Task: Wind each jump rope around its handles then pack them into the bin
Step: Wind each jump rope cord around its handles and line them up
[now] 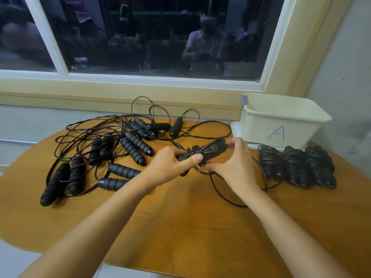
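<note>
The unwound tangle [94, 135] lies left on the worktop [180, 227]; its cords could snag the trailing slack. The left grip [170, 167] clamps the paired handles [210, 150] above mid-worktop, thumb on the coils; if it eases, they may spring loose. The right grip [234, 167] pinches the cord [239, 206] beneath, with the bin [281, 125] far right

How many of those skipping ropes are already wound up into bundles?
3: the left bundle, middle bundle and right bundle lie side by side on the table before the bin. More may hide inside the bin.
</note>
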### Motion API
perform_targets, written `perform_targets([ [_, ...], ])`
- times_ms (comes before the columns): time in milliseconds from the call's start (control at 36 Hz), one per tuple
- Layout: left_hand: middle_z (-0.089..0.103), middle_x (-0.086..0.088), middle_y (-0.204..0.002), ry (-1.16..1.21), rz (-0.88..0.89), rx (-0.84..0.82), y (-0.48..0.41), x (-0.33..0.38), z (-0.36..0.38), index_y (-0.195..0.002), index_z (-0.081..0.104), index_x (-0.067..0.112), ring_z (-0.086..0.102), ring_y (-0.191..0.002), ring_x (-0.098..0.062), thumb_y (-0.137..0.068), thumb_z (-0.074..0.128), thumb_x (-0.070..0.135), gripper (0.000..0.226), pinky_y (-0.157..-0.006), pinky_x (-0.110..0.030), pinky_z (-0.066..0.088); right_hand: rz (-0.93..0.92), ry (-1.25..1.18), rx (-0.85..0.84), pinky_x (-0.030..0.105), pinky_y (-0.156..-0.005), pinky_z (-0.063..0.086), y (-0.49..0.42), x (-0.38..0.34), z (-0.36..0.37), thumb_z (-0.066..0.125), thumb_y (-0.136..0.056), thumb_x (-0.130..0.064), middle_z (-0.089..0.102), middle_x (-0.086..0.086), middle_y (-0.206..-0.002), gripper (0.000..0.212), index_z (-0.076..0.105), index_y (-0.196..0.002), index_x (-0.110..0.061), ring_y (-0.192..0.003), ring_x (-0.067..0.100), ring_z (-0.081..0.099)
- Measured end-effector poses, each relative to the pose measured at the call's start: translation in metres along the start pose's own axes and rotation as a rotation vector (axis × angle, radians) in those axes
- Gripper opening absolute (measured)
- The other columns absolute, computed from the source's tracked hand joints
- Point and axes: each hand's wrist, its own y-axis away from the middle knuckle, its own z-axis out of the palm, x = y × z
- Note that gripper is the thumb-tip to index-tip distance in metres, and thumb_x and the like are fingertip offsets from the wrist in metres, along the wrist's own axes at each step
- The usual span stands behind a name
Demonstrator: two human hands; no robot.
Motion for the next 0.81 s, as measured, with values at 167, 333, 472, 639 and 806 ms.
perform_targets([
  [167,0.044,0.003,-0.054,-0.125,0.034,-0.162,-0.002,0.007,-0.004,-0.075,0.065,0.001,0.038,-0.052,-0.013,-0.071,0.047,0.073,0.074,-0.049,-0.023,0.026,-0.903,0.409,-0.013,0.061,-0.119,0.013,-0.013,0.008,-0.018,0.086,-0.062,-0.047,0.046,0.002,-0.149,0.103,0.035,-0.148,-0.021,-0.139,0.023,0.041],
  [333,0.067,0.0,-0.082,0.138,-0.218,-0.223,-0.01,0.01,-0.018,-0.11,0.067,0.013,0.065,-0.068,-0.008,-0.067,0.031,0.085,0.092,-0.057,-0.012,0.047,-0.952,0.241,-0.061,0.056,-0.118,0.022,-0.011,0.01,-0.021,0.077,-0.074,-0.042,0.067,-0.004,-0.127,0.068,0.058,-0.136,-0.02,-0.107,0.01,0.066],
  [472,0.073,-0.002,-0.101,0.799,-0.258,-0.177,0.0,-0.007,-0.018,-0.117,0.063,0.015,0.066,-0.092,-0.016,-0.081,0.025,0.079,0.082,-0.095,-0.036,0.041,-0.328,-0.204,-0.026,0.03,-0.098,0.048,0.001,0.0,-0.025,0.081,-0.069,-0.046,0.068,-0.021,-0.11,0.062,0.058,-0.127,-0.049,-0.108,0.001,0.061],
  [639,0.066,0.012,-0.117,0.545,-0.044,-0.028,0.009,0.01,0.027,-0.135,0.046,0.03,0.067,-0.102,-0.001,-0.072,0.071,0.037,0.068,-0.087,-0.021,0.054,0.014,-0.561,-0.02,0.039,-0.091,0.057,-0.004,0.003,-0.01,0.083,-0.077,-0.028,0.074,-0.016,-0.101,0.037,0.068,-0.11,-0.038,-0.098,0.002,0.069],
  [806,0.068,0.002,-0.112,0.333,0.053,0.096,-0.006,0.007,0.05,-0.142,0.038,0.022,0.068,-0.082,-0.009,-0.064,0.081,0.04,0.091,-0.079,-0.029,0.058,0.142,-0.694,-0.004,0.034,-0.082,0.059,-0.003,0.008,-0.002,0.079,-0.082,-0.026,0.076,-0.008,-0.099,0.032,0.072,-0.113,-0.026,-0.093,0.01,0.072],
])
